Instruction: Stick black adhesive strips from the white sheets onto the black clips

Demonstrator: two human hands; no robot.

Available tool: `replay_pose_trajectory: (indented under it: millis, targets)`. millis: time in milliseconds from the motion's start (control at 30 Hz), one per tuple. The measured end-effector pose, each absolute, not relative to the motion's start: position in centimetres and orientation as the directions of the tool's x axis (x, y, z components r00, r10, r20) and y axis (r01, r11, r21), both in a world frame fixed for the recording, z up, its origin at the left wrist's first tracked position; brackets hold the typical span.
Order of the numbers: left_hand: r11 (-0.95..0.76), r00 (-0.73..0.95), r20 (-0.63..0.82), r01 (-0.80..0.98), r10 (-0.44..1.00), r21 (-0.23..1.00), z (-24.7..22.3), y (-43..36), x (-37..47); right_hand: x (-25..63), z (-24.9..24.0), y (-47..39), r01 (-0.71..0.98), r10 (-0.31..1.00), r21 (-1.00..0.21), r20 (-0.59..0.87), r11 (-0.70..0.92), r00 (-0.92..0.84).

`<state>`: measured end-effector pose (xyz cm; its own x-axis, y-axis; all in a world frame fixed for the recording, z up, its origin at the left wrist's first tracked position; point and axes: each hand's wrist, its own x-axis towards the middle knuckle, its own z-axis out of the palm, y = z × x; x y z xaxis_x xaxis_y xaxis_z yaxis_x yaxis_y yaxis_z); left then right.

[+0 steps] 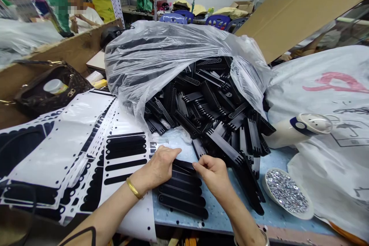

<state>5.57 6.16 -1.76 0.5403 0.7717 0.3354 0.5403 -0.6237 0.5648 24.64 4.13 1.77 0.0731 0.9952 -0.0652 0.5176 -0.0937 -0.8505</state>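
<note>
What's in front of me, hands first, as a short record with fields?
Left hand: by the row of black pieces; grip unclear
Right hand: pinching one black strip at its right end
Left side: white sheets bearing black bars
Behind: open plastic bag, black slotted parts spilling out
Right side: pale bottle; bowl of small shiny pieces

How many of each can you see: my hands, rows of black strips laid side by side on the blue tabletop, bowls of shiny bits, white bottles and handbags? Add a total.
Hands: 2, left hand and right hand
Rows of black strips: 1
Bowls: 1
White bottles: 1
Handbags: 1
Total: 6
</note>
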Motion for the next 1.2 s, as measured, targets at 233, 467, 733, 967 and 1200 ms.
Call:
replay_pose_trajectory:
  millis: [233,467,733,967,1200]
  targets:
    - [-0.616,0.538,0.326,0.546,0.777,0.568,-1.6,6.2,5.6,24.8,0.2,3.4,0.571,0.992,-0.813,-0.081,-0.119,0.092]
    - [-0.605,0.530,0.317,0.557,0.786,0.569,-1.2,6.0,5.6,25.1,0.2,3.2,0.659,0.996,-0.748,-0.033,-0.079,0.081]
    - [-0.594,0.538,0.290,0.566,0.792,0.571,-1.0,6.0,5.6,25.3,-0.5,2.9,0.713,0.996,-0.701,0.054,-0.012,0.069]
    - [-0.575,0.542,0.246,0.598,0.803,0.558,-1.0,6.0,5.8,26.4,-1.1,2.4,0.721,0.979,-0.693,0.138,-0.014,0.151]
    - [-0.553,0.531,0.215,0.637,0.820,0.537,-0.7,5.8,6.0,25.4,-2.2,2.0,0.690,0.987,-0.724,0.105,-0.009,0.123]
